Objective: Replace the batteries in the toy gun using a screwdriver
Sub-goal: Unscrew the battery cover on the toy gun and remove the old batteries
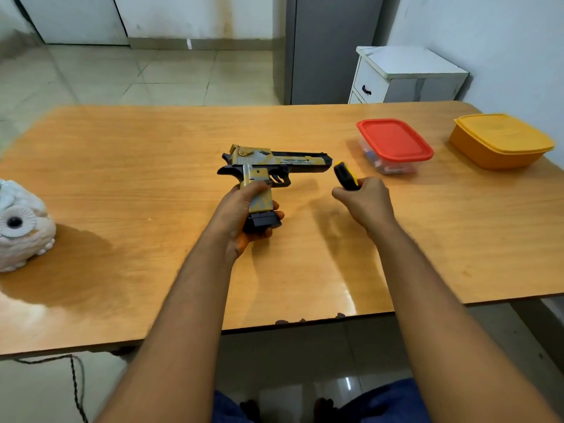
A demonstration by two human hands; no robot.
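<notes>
Two hands are at work over the wooden tabletop (152,178). My left hand (241,218) is wrapped around the grip of the toy gun (274,161), fingers curled round the black magazine base at the bottom; the barrel points away to the right, toward my other hand. My right hand (363,199) is clenched around the black-and-yellow handle of the screwdriver (346,175), which sticks up out of the fist just beside the gun's muzzle; I cannot see its tip. Beyond my right hand stands a clear container with a red lid (395,141), small items inside it that I cannot make out, and farther right an orange lidded container (500,141). Far to the left of my left hand sits a white owl figurine (21,227).
</notes>
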